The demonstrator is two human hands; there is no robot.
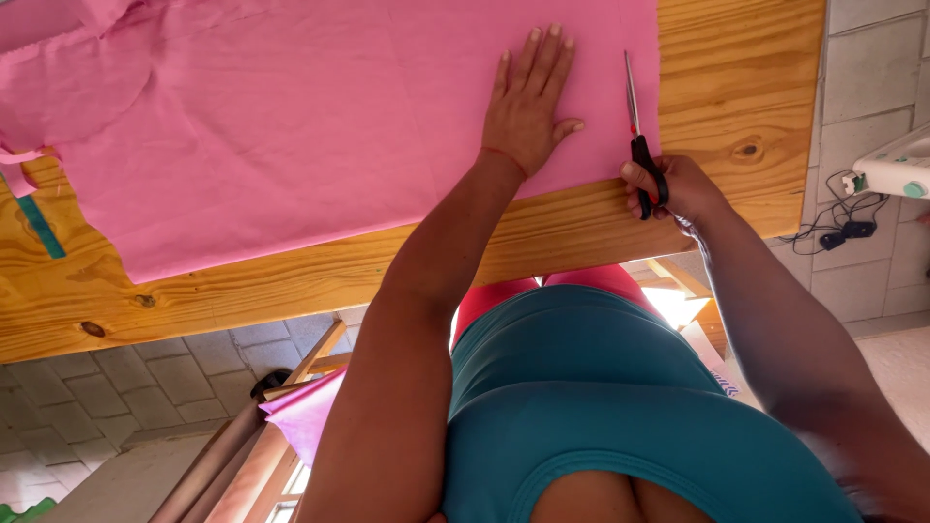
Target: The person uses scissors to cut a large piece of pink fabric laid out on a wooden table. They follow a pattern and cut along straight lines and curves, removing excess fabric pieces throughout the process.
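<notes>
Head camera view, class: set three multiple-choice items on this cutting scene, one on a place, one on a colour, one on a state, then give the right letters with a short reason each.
1. Where does the left hand lie?
A. flat on the pink fabric
B. on the floor
C. around the scissors

2. What colour are the handles of the scissors?
A. yellow
B. black with red
C. white

3. How does the right hand stand to the scissors?
A. apart from them
B. resting on their blade tips
C. gripping their handles, blades lying along the fabric's right edge

Answers:
1. A, since the palm and spread fingers press on the cloth on the wooden table.
2. B, since the loops show dark with red inside.
3. C, since the fingers pass through the handles at the table's near edge.
</notes>
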